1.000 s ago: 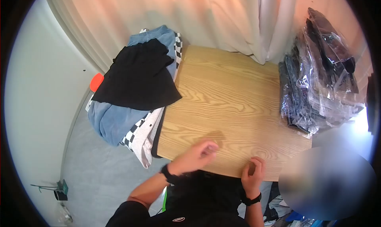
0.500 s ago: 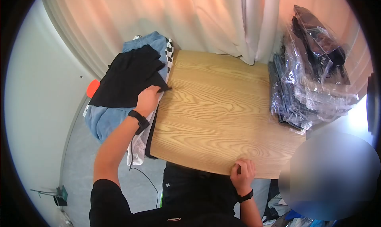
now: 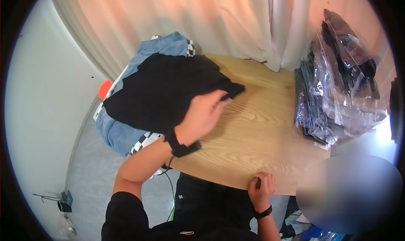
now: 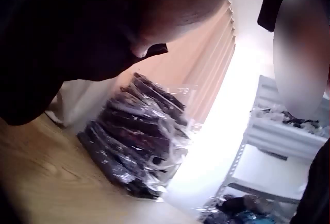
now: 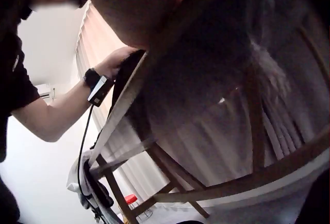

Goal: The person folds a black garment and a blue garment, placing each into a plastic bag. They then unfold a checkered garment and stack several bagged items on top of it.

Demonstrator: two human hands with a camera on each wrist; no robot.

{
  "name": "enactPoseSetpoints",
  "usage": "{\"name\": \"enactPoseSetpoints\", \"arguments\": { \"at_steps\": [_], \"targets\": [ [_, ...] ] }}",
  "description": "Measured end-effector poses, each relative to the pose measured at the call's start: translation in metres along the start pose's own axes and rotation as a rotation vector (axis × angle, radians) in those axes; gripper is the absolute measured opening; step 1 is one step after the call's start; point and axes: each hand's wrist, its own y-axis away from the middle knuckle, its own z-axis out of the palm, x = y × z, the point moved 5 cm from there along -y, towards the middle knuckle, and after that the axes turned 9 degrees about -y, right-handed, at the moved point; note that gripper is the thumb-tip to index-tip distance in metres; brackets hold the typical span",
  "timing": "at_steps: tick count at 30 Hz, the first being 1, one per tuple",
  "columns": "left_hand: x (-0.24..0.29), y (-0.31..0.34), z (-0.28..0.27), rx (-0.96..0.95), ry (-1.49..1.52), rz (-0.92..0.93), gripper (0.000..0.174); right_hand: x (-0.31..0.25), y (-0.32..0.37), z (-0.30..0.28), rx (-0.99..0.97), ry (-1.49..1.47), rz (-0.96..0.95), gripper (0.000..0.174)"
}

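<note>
My left hand (image 3: pixel 204 116) pinches the edge of a black garment (image 3: pixel 164 89) and holds it out over the wooden table (image 3: pixel 236 152). The rest of the cloth spreads leftward across a pile with a blue garment (image 3: pixel 116 133) on it. Dark fabric hangs by the fingers in the left wrist view. At the table's near edge rests my right hand (image 3: pixel 262 186), its fingers loosely curled with nothing seen in them. The right wrist view looks under the table, with my left arm (image 5: pixel 56 118) reaching over the top.
Clothes in clear plastic bags (image 3: pixel 333 89) are stacked at the table's right side. A pale curtain (image 3: pixel 236 26) hangs behind. Checkered white cloth (image 3: pixel 145 142) shows in the left pile, near an orange-red object (image 3: pixel 105 89). A cable (image 3: pixel 171 190) trails from the left wrist.
My left hand reached left to the black garment, took hold of its edge and drew it rightward over the table. The right hand has stayed at the near edge.
</note>
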Motion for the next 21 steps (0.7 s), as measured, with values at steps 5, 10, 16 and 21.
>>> {"name": "enactPoseSetpoints", "arguments": {
  "at_steps": [5, 10, 16, 21],
  "targets": [
    [0.061, 0.028, 0.024, -0.33, 0.373, 0.039, 0.015, 0.017, 0.0, -0.011, 0.038, -0.181, 0.25, 0.053],
    [0.102, 0.049, -0.017, -0.493, 0.64, 0.23, 0.016, 0.033, -0.015, -0.017, 0.052, -0.51, 0.427, 0.089],
    [0.095, 0.079, -0.043, -0.583, 1.17, 0.093, 0.044, 0.026, -0.045, -0.016, -0.274, -0.867, 0.464, 0.076],
    [0.079, 0.084, -0.075, -0.262, 1.102, -0.21, 0.048, -0.021, -0.057, -0.03, -0.214, -0.959, 0.353, 0.039]
  ]
}}
